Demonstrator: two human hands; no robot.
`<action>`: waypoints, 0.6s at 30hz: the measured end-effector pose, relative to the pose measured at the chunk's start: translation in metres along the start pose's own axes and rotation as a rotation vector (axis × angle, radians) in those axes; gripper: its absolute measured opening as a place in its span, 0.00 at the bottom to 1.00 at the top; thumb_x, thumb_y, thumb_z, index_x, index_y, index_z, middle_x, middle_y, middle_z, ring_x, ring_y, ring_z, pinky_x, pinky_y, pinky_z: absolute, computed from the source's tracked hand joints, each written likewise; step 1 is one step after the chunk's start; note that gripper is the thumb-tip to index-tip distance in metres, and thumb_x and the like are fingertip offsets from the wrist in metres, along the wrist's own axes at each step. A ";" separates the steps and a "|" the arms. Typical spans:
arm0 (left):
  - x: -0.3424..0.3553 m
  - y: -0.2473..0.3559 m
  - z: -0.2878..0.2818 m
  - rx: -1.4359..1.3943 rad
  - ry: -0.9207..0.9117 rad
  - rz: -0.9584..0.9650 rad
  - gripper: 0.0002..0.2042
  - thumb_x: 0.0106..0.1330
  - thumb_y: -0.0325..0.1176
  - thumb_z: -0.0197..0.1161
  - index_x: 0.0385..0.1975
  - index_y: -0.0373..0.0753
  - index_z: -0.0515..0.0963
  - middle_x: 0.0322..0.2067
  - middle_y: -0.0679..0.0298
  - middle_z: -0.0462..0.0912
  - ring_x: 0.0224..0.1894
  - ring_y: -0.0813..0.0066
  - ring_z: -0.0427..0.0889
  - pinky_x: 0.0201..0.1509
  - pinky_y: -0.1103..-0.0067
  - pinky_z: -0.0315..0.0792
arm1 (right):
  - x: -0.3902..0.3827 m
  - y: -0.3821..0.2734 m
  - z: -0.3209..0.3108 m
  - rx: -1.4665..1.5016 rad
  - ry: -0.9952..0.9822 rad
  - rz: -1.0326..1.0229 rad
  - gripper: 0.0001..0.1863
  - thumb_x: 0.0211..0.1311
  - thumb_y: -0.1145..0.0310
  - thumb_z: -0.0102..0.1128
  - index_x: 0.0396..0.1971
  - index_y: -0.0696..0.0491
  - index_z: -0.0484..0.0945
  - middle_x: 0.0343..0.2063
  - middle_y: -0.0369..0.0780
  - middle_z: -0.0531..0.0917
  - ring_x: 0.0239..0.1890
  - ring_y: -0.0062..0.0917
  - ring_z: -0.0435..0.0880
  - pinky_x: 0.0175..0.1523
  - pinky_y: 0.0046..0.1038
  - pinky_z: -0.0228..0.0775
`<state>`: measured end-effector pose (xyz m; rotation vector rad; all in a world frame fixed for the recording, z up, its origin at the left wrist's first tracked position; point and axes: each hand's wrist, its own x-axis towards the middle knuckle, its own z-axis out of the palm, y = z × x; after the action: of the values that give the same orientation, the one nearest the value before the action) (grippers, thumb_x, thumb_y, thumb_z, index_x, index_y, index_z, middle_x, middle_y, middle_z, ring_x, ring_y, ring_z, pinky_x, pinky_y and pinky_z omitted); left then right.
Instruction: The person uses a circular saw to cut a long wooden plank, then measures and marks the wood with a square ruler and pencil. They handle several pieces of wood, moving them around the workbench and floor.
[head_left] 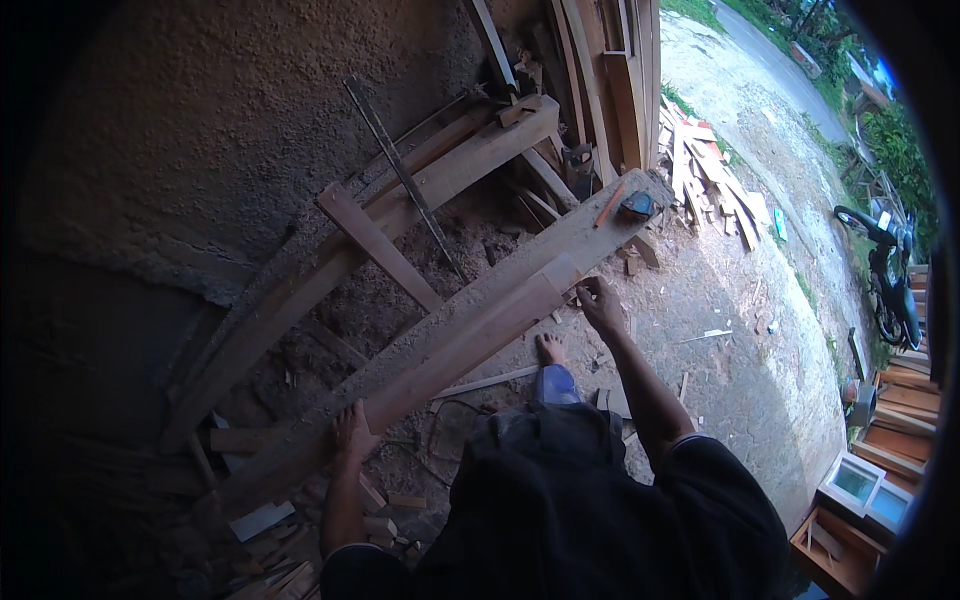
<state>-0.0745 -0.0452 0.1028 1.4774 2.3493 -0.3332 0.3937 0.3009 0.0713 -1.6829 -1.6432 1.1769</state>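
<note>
A long reddish-brown wooden board [470,340] lies slantwise along a thick dusty bench beam [520,262]. At the board's near left end, my left hand [352,432] grips it, the fingers over the wood. My right hand [600,303] is at its far right end with the fingers curled into a pinch; whatever they hold is too small to make out. Beyond that end, on the beam, sit a small blue-and-black tool [637,205] and a thin orange stick [610,204].
A second beam [440,185] runs behind, bridged by a short plank [378,245] and a long, thin straightedge [402,172]. Planks [628,110] lean against the rough wall [200,120]. Offcuts [712,175] and shavings litter the ground. A motorcycle [890,270] stands at right.
</note>
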 end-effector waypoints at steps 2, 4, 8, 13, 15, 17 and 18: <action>0.002 0.001 -0.005 0.019 -0.037 -0.001 0.45 0.48 0.46 0.79 0.65 0.41 0.61 0.59 0.49 0.75 0.64 0.49 0.71 0.68 0.56 0.63 | 0.013 0.010 -0.001 -0.107 0.035 -0.202 0.19 0.67 0.63 0.58 0.53 0.59 0.78 0.43 0.48 0.85 0.47 0.36 0.85 0.48 0.32 0.78; 0.007 0.006 -0.009 0.029 -0.049 0.012 0.46 0.47 0.47 0.79 0.65 0.41 0.61 0.58 0.48 0.75 0.64 0.48 0.72 0.68 0.54 0.63 | 0.027 0.016 0.002 -0.096 -0.025 -0.221 0.21 0.60 0.70 0.56 0.54 0.58 0.78 0.50 0.51 0.83 0.55 0.43 0.82 0.58 0.38 0.74; 0.017 0.027 -0.012 0.073 0.002 0.043 0.45 0.47 0.47 0.81 0.63 0.42 0.62 0.57 0.50 0.76 0.63 0.49 0.73 0.68 0.56 0.63 | 0.058 0.017 0.001 -0.068 -0.232 -0.199 0.24 0.60 0.70 0.54 0.58 0.57 0.77 0.56 0.50 0.81 0.57 0.44 0.81 0.60 0.37 0.73; 0.025 0.046 -0.017 0.044 -0.013 0.042 0.44 0.46 0.47 0.81 0.62 0.43 0.63 0.56 0.49 0.76 0.62 0.48 0.72 0.67 0.55 0.63 | 0.074 0.011 -0.012 -0.096 -0.259 -0.172 0.20 0.63 0.65 0.54 0.51 0.56 0.82 0.46 0.51 0.85 0.48 0.45 0.85 0.54 0.37 0.76; 0.026 0.048 -0.018 0.035 -0.015 0.047 0.44 0.46 0.46 0.81 0.62 0.43 0.63 0.56 0.49 0.76 0.62 0.48 0.72 0.67 0.55 0.63 | 0.075 0.010 -0.015 -0.144 -0.238 -0.152 0.18 0.65 0.62 0.54 0.48 0.55 0.84 0.41 0.52 0.86 0.44 0.44 0.87 0.51 0.37 0.77; 0.027 0.048 -0.018 0.034 -0.014 0.054 0.44 0.47 0.46 0.81 0.63 0.43 0.62 0.56 0.49 0.76 0.62 0.48 0.72 0.68 0.55 0.63 | 0.076 0.009 -0.017 -0.225 -0.267 -0.199 0.17 0.65 0.61 0.54 0.43 0.56 0.85 0.39 0.51 0.86 0.41 0.44 0.86 0.49 0.39 0.77; 0.028 0.048 -0.018 0.028 -0.011 0.059 0.44 0.46 0.47 0.81 0.63 0.43 0.62 0.56 0.49 0.76 0.62 0.48 0.72 0.68 0.55 0.63 | 0.077 0.008 -0.017 -0.268 -0.272 -0.198 0.17 0.65 0.60 0.54 0.41 0.56 0.85 0.37 0.51 0.86 0.40 0.44 0.86 0.48 0.40 0.77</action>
<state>-0.0456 0.0049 0.1075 1.5498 2.2964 -0.3599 0.4045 0.3781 0.0551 -1.5160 -2.1639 1.1685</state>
